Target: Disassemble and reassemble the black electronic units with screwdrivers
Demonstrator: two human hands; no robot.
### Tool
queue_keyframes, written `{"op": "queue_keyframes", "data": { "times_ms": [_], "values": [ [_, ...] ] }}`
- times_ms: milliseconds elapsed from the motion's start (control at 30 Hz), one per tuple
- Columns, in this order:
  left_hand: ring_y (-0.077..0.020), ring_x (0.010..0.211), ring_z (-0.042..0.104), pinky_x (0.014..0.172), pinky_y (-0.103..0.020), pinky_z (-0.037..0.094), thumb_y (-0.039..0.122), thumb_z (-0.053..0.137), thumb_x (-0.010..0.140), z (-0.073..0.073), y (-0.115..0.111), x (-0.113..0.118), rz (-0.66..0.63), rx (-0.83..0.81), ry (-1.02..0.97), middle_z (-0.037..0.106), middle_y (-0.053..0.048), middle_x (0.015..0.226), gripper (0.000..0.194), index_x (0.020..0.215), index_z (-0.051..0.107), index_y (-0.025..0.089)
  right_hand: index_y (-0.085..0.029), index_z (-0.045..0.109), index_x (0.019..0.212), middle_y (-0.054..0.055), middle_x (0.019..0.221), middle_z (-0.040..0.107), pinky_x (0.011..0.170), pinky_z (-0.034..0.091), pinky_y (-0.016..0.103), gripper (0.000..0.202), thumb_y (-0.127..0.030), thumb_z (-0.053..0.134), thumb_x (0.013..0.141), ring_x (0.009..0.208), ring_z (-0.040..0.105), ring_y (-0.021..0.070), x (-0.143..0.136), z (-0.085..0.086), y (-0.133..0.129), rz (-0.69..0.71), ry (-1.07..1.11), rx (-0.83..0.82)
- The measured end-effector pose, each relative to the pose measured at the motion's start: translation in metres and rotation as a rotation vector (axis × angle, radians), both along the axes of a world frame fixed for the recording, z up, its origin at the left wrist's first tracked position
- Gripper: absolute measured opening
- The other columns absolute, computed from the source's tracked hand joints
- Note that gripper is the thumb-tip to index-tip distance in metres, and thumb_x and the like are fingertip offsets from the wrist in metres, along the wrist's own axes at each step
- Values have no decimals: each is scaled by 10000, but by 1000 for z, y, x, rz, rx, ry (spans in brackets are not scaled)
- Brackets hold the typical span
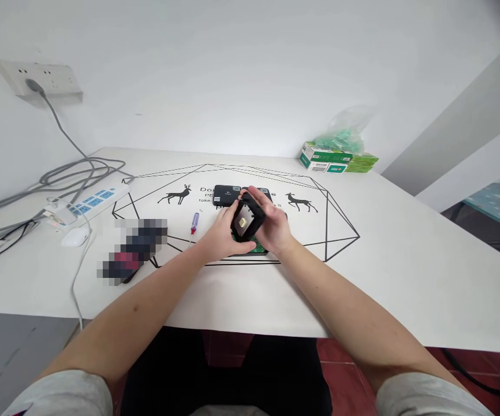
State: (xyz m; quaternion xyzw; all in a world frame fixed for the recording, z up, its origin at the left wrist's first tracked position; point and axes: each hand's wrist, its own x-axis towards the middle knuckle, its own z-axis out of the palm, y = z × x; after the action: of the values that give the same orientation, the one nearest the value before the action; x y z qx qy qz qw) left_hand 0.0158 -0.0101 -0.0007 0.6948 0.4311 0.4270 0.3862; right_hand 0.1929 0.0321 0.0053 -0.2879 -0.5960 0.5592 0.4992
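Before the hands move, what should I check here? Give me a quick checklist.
1. Left grip on the black casing: ok, at its left side.
2. Right grip on the casing: ok, at its right side.
3. Green circuit board fully visible: not ok, partly covered.
4. Purple-handled screwdriver out of both grips: ok, on the white table.
5. Loose parts inside the casing: cannot tell, too small.

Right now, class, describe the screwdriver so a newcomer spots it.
On the white table, find the leftmost printed deer. Nearer the person and slightly right lies the screwdriver, beside the left hand. Its purple handle and red collar set it apart from the held black casing.
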Motion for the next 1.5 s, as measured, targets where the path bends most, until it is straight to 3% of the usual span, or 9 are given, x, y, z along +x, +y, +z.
{"op": "queue_keyframes", "data": {
  "times_ms": [100,233,400,600,833,933,1133,1267,1500],
  "values": [
    [-452,1563,399,1299,-588,372,430,981,656,0,2,-16,-40,-18,247,448,-177,1596,1306,1772,321,267,-223,498,1493,177,1591,633,1155,550,651,881,-804,502,830,1448,614,439,-2,1,-2,-7,118,-274],
    [-457,1542,407,1287,-599,386,407,944,676,5,5,-30,-77,19,401,472,-168,1558,1248,1759,338,275,-192,650,1307,182,1168,824,1029,598,691,758,-779,518,845,1163,752,480,-5,-7,1,30,157,-529],
    [-453,1575,364,1294,-568,403,455,899,708,17,8,-44,-122,48,548,408,-177,1637,1216,1757,326,230,-184,721,1206,133,890,827,892,648,575,604,-673,456,973,889,795,393,-5,-10,6,63,201,-674],
    [-453,1592,343,1323,-559,372,498,850,741,28,7,-58,-142,133,696,401,-192,1665,1163,1740,350,175,-169,744,1116,79,724,788,792,659,427,471,-444,362,1102,750,789,291,-15,9,-4,71,279,-866],
    [-444,1593,346,1314,-586,378,550,830,743,21,8,-54,-180,153,750,412,-201,1667,1154,1729,358,181,-191,725,937,30,702,768,745,663,360,142,-248,629,1024,672,738,216,-29,12,-13,-147,122,-831],
    [-441,1607,329,1326,-571,367,537,837,744,20,9,-54,-177,145,739,401,-193,1673,1156,1734,354,186,-186,714,887,20,670,753,717,664,341,136,-170,640,1000,634,713,194,-30,9,-12,-210,121,-776],
    [-445,1600,342,1308,-572,397,509,867,727,24,7,-53,-184,108,655,417,-158,1665,1154,1734,366,251,-171,722,862,28,661,760,661,648,313,126,-119,677,967,622,711,187,-23,15,-12,-197,117,-733],
    [-426,1545,418,1277,-547,447,509,864,745,29,6,-56,-177,61,603,435,-150,1637,1131,1731,377,245,-184,715,875,26,651,746,601,612,295,211,-269,638,1052,587,687,181,-16,18,-8,-122,138,-783],
    [-420,1584,369,1295,-566,406,532,843,756,44,11,-77,-16,38,550,384,-141,1676,1117,1730,374,247,-142,685,942,84,684,728,657,617,222,309,-273,463,1113,637,685,155,-14,28,14,-86,130,-823]
  ]
}}
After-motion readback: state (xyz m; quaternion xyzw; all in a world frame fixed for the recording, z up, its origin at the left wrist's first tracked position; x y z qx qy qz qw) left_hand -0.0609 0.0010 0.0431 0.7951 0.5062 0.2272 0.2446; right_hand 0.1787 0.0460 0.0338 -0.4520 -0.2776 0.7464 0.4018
